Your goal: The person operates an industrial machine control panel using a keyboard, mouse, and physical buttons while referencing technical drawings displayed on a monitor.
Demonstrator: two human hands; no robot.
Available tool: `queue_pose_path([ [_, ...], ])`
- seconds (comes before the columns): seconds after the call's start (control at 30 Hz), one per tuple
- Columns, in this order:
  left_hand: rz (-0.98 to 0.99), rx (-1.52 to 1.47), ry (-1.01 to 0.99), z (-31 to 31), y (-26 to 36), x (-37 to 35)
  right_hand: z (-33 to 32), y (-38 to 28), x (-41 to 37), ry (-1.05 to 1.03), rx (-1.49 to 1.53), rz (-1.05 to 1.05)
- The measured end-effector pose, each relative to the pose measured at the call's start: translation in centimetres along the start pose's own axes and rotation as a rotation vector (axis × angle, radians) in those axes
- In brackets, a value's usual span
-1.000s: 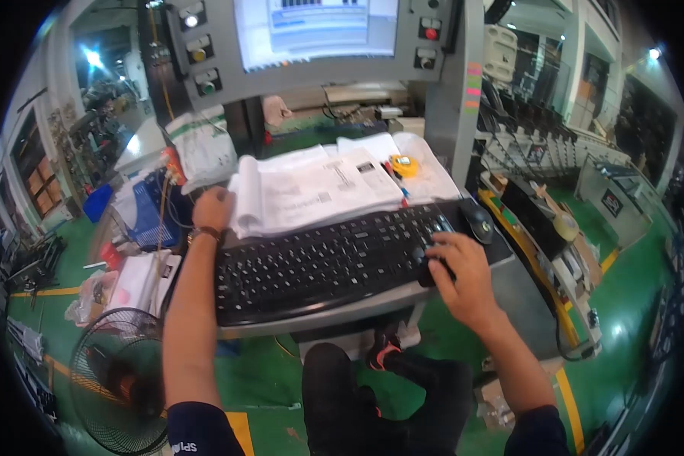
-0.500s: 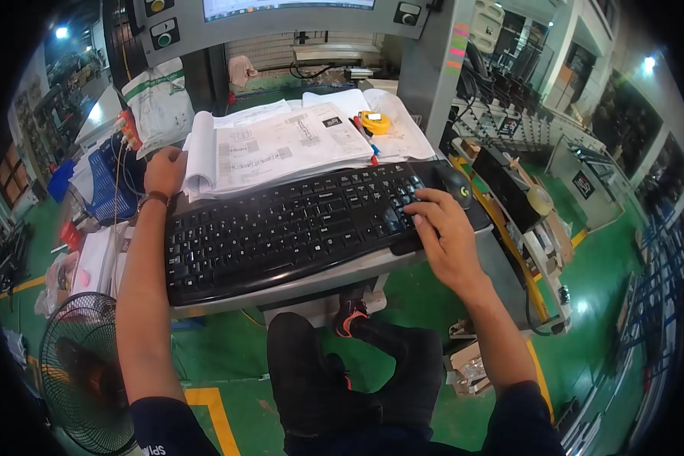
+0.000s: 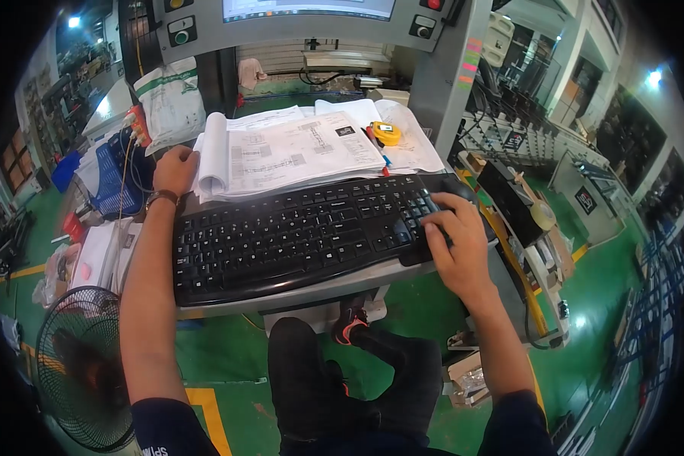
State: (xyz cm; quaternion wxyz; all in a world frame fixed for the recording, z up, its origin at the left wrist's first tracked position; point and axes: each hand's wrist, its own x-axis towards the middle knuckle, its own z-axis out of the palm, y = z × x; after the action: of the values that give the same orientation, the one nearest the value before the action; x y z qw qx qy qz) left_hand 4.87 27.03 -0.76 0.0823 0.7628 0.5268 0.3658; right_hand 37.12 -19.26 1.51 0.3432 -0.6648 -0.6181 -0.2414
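A black keyboard (image 3: 296, 239) lies along the front of the console shelf. Over its number pad hovers my right hand (image 3: 460, 235), fingers bent and apart, the fingertips at the keys; it grips nothing. Beside the left edge of the paper stack, my left hand (image 3: 176, 169) rests with its fingers curled in; whatever may be under them is hidden. The printed drawing sheets (image 3: 296, 152) lie behind the keyboard, their left side rolled over. A black mouse (image 3: 456, 188) sits just behind my right hand, partly covered.
A yellow tape measure (image 3: 386, 134) and pens lie on the papers' right side. Above is a monitor panel (image 3: 296, 29) with buttons. A white bag (image 3: 171, 102) and blue basket (image 3: 114, 182) stand left. A fan (image 3: 83, 365) is at lower left.
The whole view has shifted slightly, moving the console a little right and down in the picture. My right hand stays at the number pad with small finger movement; my left hand keeps its place.
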Motion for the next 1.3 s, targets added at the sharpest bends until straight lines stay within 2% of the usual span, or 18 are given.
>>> queue_pose_path([
  [0.17, 0.002, 0.011, -0.005, -0.1, 0.5, -0.3, 0.2, -0.4, -1.3, 0.063, 0.033, 0.02],
  [0.27, 0.019, -0.015, 0.022, 0.1, 0.1, -0.3, 0.4, -0.2, -1.2, -0.02, 0.009, 0.042],
  [0.4, 0.049, -0.026, 0.036, 0.7, -0.7, 0.0, 1.4, -3.5, 1.0, 0.045, 0.101, -0.02],
  [0.57, 0.016, -0.001, 0.077, 0.3, 0.4, -0.7, 4.2, -5.8, 2.1, -0.031, 0.133, -0.161],
  [0.83, 0.003, 0.0, 0.053, 0.1, 0.8, -0.7, 3.6, -4.6, 0.3, -0.056, 0.14, -0.084],
  [1.3, 0.002, 0.027, 0.062, 0.1, 0.6, -0.7, 2.5, -4.4, -0.5, -0.002, 0.145, -0.11],
])
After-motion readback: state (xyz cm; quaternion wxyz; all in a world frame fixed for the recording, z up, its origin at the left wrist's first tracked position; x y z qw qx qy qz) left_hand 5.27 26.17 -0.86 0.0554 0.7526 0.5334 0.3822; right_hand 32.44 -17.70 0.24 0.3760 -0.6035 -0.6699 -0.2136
